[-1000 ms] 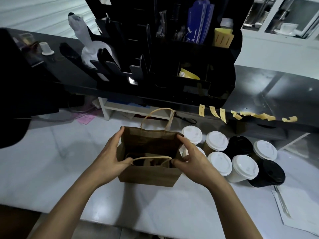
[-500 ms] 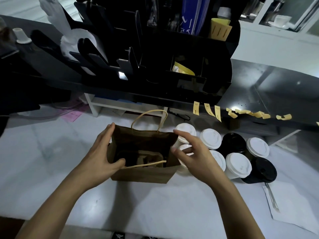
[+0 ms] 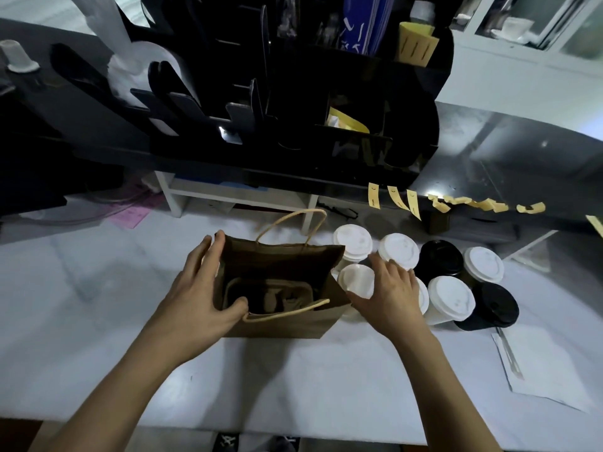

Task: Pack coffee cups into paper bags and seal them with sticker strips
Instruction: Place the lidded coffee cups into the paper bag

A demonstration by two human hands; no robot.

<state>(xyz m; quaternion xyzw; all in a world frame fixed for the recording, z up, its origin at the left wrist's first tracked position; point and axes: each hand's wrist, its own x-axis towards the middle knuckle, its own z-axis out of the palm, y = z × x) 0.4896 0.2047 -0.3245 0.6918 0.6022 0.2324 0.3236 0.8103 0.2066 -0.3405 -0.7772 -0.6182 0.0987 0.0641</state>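
1. A person's left hand [image 3: 208, 288] holds the paper bag [image 3: 277, 298] open on the counter [image 3: 98, 305] — thumb hooked over the near rim, fingers round the left edge.
2. The right hand [image 3: 388, 291] reaches for the nearest white-lidded cup [image 3: 356, 279], just beside the bag; its grip is wide, fingers spread, holding nothing yet.
3. Judged best: close round the cup's body below the lid, lift it upright, and lower it straight in while the left hand keeps the mouth spread.
4. Inside the bag sits a brown cup carrier [image 3: 270, 293] — no cups in it.
5. Sticker strips [image 3: 408, 199] hang from the dark ledge behind.
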